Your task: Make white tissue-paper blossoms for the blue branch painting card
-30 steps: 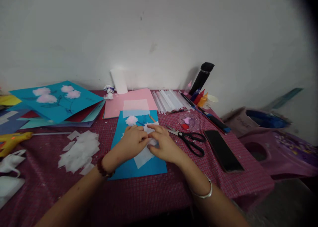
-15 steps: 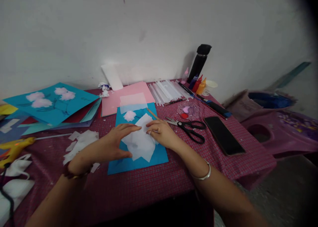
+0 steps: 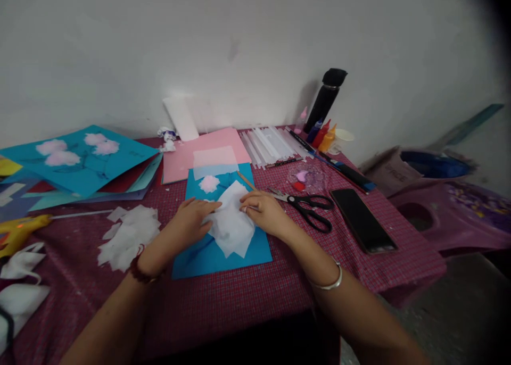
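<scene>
A crumpled sheet of white tissue paper [image 3: 235,232] with pointed corners lies over a blue sheet of card [image 3: 191,261]. My left hand [image 3: 192,218] is at the tissue's left edge, its thumb and fingers drawn in on the paper. On the other side, my right hand [image 3: 265,210] pinches the tissue's upper right part between bent fingers. A pale pink paper flower [image 3: 209,183] sits on the blue card above the tissue. Beside it, a pencil [image 3: 246,180] lies slanted behind my right hand. Part of the card is hidden under the tissue and hands.
Black-handled scissors [image 3: 309,208] and a phone [image 3: 363,221] lie right. Clear glue sticks [image 3: 267,147], paint bottles [image 3: 327,138] and a black flask [image 3: 325,101] stand or lie behind. Left are paper scraps [image 3: 133,234], a yellow glue gun [image 3: 24,232] and a flowered blue card [image 3: 80,157].
My left hand has closed from a wide spread onto the tissue's left edge. The tissue is more gathered. My right hand stays at its side of it.
</scene>
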Demonstrator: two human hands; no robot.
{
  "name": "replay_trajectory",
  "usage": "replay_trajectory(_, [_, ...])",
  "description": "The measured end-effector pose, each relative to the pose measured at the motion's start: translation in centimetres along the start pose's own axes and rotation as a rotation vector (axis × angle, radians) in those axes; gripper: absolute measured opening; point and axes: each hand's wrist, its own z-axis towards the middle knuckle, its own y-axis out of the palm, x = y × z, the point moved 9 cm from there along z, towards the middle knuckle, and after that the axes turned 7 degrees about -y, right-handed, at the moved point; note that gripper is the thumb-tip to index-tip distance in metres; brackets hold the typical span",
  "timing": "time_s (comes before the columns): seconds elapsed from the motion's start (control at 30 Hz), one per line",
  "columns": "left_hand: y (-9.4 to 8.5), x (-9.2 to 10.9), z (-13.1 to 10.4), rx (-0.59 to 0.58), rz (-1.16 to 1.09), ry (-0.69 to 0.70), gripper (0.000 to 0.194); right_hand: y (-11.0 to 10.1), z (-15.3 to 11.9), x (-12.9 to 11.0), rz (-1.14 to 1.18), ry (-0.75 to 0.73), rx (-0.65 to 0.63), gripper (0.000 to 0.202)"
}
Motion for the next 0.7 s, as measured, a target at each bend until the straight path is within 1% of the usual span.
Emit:
replay_trajectory(0.07, [-0.1, -0.1, 0.3, 0.041, -0.101, 0.007, 0.023, 0.2, -0.1, -0.1, -0.028, -0.002, -0.030, 0.018])
replay_trajectory(0.1, [-0.4, 0.2, 0.2, 0.075, -0.135, 0.032, 0.018, 0.3, -0.2, -0.2, -0.052, -0.006, -0.054, 0.017])
replay_trajectory(0.17, [-1.6, 0.9, -0.2, 0.194, -0.128, 0.093, 0.015, 0.6, -0.4, -0.7, -0.100, -0.032, -0.121, 0.014])
replay_trajectory(0.23, [-3.2, 1.8, -1.2, 0.359, -0.033, 0.153, 0.015, 0.7, -0.5, -1.3, -0.109, -0.072, -0.173, 0.010])
replay_trajectory(0.27, [-3.8, 2.3, -1.7, 0.429, 0.017, 0.178, 0.017, 0.4, -0.5, -1.6, -0.095, -0.085, -0.158, 0.009])
replay_trajectory(0.3, [-4.3, 2.7, -2.1, 0.485, 0.056, 0.197, 0.019, -0.2, -0.4, -1.8, -0.075, -0.089, -0.110, 0.009])
replay_trajectory(0.37, [-4.9, 3.3, -2.7, 0.557, 0.084, 0.235, 0.021, -1.8, -0.2, -2.1, -0.038, -0.087, 0.039, 0.018])
replay_trajectory(0.4, [-5.1, 3.6, -2.9, 0.577, 0.078, 0.255, 0.022, -2.5, -0.1, -2.3, -0.033, -0.087, 0.105, 0.025])
replay_trajectory(0.43, [-5.1, 3.8, -3.0, 0.588, 0.064, 0.278, 0.023, -3.0, 0.0, -2.6, -0.041, -0.089, 0.140, 0.032])
replay_trajectory(0.5, [-4.9, 4.3, -3.1, 0.586, 0.033, 0.325, 0.023, -3.2, 0.3, -3.2, -0.089, -0.089, 0.122, 0.047])
replay_trajectory(0.57, [-4.4, 4.7, -3.0, 0.561, 0.022, 0.356, 0.022, -2.8, 0.8, -3.8, -0.167, -0.076, 0.041, 0.057])
replay_trajectory(0.6, [-4.2, 4.9, -3.0, 0.551, 0.020, 0.368, 0.021, -2.5, 1.1, -4.1, -0.209, -0.075, -0.012, 0.058])
replay_trajectory(0.7, [-4.0, 5.7, -3.3, 0.554, 0.008, 0.408, 0.020, -1.1, 2.0, -4.6, -0.302, -0.097, -0.170, 0.048])
